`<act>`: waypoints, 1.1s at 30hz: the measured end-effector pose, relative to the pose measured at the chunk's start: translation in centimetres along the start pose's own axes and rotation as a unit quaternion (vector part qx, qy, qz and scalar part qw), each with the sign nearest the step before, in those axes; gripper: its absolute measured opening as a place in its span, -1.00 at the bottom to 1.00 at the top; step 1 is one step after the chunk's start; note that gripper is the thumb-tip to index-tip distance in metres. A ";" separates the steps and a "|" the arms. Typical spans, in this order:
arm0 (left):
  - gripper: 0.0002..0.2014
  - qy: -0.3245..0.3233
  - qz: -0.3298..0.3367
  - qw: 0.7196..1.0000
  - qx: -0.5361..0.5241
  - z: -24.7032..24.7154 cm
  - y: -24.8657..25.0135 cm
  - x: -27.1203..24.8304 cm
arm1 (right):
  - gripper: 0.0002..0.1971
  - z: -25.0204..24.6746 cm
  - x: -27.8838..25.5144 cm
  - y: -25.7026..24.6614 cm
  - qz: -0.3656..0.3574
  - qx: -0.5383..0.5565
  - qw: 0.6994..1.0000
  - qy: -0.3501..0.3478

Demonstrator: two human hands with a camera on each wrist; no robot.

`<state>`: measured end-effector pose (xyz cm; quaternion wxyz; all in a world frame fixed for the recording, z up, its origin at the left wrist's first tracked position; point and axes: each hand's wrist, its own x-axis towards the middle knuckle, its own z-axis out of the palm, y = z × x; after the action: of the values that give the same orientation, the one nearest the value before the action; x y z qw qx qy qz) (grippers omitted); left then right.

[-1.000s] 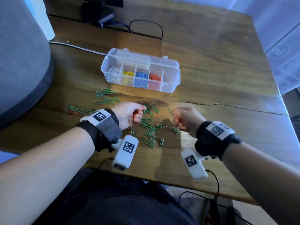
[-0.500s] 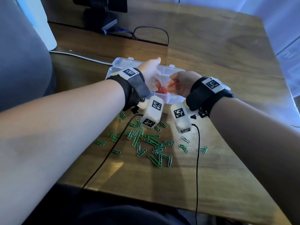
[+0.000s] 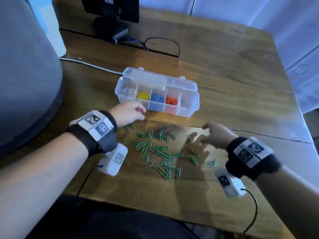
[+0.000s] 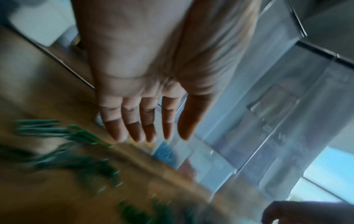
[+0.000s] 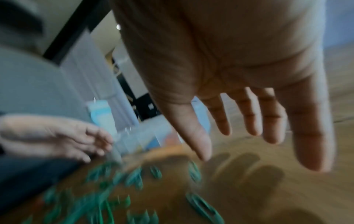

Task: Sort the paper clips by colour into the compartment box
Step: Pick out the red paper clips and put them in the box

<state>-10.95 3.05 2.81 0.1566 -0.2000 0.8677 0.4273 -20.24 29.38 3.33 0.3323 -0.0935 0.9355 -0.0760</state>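
A clear compartment box [image 3: 189, 100] stands open on the wooden table, with white, yellow, blue and orange paper clips [image 3: 171, 100] in separate compartments and its rightmost compartment bare. Several green paper clips [image 3: 160, 152] lie scattered in front of it. My left hand [image 3: 136, 112] hovers just before the box's left front wall, fingers straight and empty in the left wrist view [image 4: 145, 133]. My right hand [image 3: 205, 137] hovers over the right side of the green clips, blurred, with fingers spread and empty in the right wrist view [image 5: 249, 136].
A monitor base [image 3: 110, 30] and black cable [image 3: 162, 44] sit at the table's far edge, and a white cable [image 3: 89, 64] runs along the left. A grey rounded chair back [image 3: 25, 83] stands at the left. Bare wood lies right of the box.
Both hands were over the box's orange compartment half a second ago; they have drawn back toward me, empty, over the green clips. Orange clips now lie in the box.
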 end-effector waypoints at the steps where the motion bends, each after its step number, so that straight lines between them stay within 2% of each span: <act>1: -0.69 0.010 -0.023 0.998 0.061 0.6 -1.2 -0.8 | -0.46 1.1 -0.5 1.1 0.021 -0.058 0.998 -0.010; 4: -0.52 0.062 -0.121 0.970 0.200 2.9 -4.2 -3.7 | -0.45 4.3 -2.1 3.1 0.052 -0.077 0.996 -0.011; 7: -0.46 0.083 -0.180 0.956 0.217 4.7 -6.5 -6.3 | -0.52 6.7 -2.8 3.3 0.016 -0.027 0.999 0.036; 9: -0.47 0.094 -0.158 0.966 0.180 5.6 -7.3 -6.8 | -0.55 7.7 -2.8 2.6 -0.019 -0.016 0.998 0.064; 11: -0.51 0.095 -0.110 0.980 0.137 6.7 -7.3 -6.9 | -0.60 8.4 -2.8 1.3 -0.062 -0.008 0.995 0.081; 15: -0.54 0.082 0.006 0.994 0.066 8.4 -5.8 -6.7 | -0.66 8.9 -2.4 -1.6 -0.190 0.025 0.980 0.048; 17: -0.54 0.085 0.046 0.995 0.037 8.2 -5.5 -6.8 | -0.61 8.3 -1.8 -2.5 -0.195 0.048 0.978 0.056; 19: -0.53 0.125 0.068 0.989 0.033 7.0 -6.2 -7.2 | -0.54 7.4 -0.8 -2.7 -0.164 0.032 0.982 0.090; 21: -0.52 0.214 0.032 0.974 0.059 5.2 -8.0 -7.6 | -0.51 6.6 0.0 -2.1 -0.107 -0.012 0.990 0.094; 23: -0.51 0.301 -0.069 0.949 0.068 2.9 -10.3 -8.3 | -0.49 6.5 0.1 -1.6 -0.076 -0.040 0.994 0.073; 24: -0.51 0.324 -0.122 0.936 0.061 1.9 -11.4 -8.5 | -0.49 6.8 0.1 -1.5 -0.081 -0.041 0.993 0.071; 26: -0.57 0.335 -0.192 0.922 0.043 0.5 -13.1 -8.9 | -0.50 7.4 0.0 -1.8 -0.115 -0.029 0.990 0.073; 29: -0.71 0.324 -0.210 0.922 0.038 0.0 -14.3 -8.9 | -0.48 8.1 -0.1 -2.9 -0.176 -0.023 0.983 0.045; 31: -0.69 0.313 -0.217 0.924 0.023 0.2 -14.5 -8.8 | -0.49 8.3 -0.1 -3.4 -0.205 -0.015 0.978 0.037; 33: -0.59 0.312 -0.223 0.923 0.016 0.6 -14.5 -8.6 | -0.50 8.1 0.1 -3.5 -0.200 0.001 0.978 0.055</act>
<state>3.55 -2.66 -3.58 -0.0276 -0.5087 0.8126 0.2831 -14.73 25.32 -2.25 0.2585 -0.2736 0.9147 -0.1470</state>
